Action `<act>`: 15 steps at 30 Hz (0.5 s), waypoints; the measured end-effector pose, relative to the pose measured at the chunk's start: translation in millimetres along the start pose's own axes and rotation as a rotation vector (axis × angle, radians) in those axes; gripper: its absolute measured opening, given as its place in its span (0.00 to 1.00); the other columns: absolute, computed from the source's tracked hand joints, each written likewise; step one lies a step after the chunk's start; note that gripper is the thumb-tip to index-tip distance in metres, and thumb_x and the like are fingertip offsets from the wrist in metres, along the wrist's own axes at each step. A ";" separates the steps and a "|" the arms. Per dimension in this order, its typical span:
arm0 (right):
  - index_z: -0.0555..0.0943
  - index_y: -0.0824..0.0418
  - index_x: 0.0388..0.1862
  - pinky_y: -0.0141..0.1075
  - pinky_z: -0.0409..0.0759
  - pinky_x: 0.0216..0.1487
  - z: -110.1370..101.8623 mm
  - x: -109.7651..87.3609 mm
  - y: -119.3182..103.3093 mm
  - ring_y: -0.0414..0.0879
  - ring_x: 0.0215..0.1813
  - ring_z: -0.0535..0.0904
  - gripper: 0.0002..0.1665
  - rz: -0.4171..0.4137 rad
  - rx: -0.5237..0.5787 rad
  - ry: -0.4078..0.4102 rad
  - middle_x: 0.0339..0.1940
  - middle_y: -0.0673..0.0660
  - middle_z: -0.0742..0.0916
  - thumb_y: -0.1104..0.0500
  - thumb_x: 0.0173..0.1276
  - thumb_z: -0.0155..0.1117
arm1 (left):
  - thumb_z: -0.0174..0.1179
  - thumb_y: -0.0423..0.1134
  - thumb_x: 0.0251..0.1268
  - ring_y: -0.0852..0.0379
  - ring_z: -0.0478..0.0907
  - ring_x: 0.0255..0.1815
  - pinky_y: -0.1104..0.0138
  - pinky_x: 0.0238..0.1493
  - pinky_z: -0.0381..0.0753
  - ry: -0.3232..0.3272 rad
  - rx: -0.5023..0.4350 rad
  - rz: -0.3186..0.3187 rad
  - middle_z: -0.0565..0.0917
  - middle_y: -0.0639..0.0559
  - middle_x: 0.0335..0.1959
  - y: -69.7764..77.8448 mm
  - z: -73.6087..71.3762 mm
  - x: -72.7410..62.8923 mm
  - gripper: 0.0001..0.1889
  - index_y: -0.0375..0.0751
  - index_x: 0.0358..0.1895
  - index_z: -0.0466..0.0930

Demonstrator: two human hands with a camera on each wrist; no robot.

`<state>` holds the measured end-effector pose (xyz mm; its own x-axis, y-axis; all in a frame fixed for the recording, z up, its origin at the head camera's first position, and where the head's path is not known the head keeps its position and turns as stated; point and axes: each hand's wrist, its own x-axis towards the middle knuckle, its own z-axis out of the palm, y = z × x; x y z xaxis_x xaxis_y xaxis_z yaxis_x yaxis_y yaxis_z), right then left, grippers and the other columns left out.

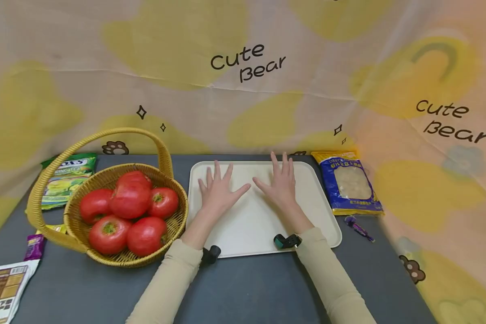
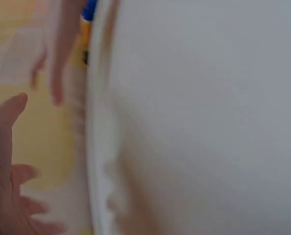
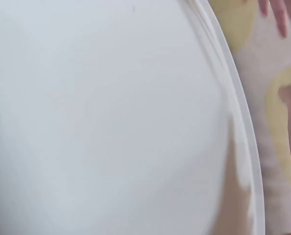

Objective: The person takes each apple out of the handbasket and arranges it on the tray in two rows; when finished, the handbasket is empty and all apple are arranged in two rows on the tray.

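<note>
While the wicker basket (image 1: 184, 204) stood just left of the white tray (image 1: 251, 225), over which the left hand (image 1: 218, 193) and right hand (image 1: 281, 186) hovered, fingers spread, gripping nothing, a leftward sweep could have jostled the red fruit (image 1: 129, 198).

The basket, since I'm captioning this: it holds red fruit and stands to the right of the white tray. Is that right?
Not quite: the basket stands to the left of the white tray, as the head view shows. It does hold red fruit.
</note>
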<state>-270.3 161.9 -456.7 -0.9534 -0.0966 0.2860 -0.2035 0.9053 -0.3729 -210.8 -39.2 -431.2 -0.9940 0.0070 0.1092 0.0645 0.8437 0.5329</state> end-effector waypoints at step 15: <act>0.79 0.57 0.59 0.38 0.81 0.52 -22.5 -12.6 -101.9 0.49 0.57 0.78 0.24 -0.166 0.707 -0.276 0.57 0.50 0.81 0.55 0.65 0.69 | 0.63 0.47 0.65 0.47 0.81 0.48 0.70 0.59 0.74 0.780 -0.369 0.682 0.85 0.39 0.46 -37.8 -140.9 -135.4 0.19 0.31 0.45 0.85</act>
<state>-232.5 80.2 -402.5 -0.9002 -0.3910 0.1917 -0.3538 0.4000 -0.8455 -66.3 -147.6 -348.0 -0.4187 -0.0397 0.9073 0.7307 0.5785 0.3625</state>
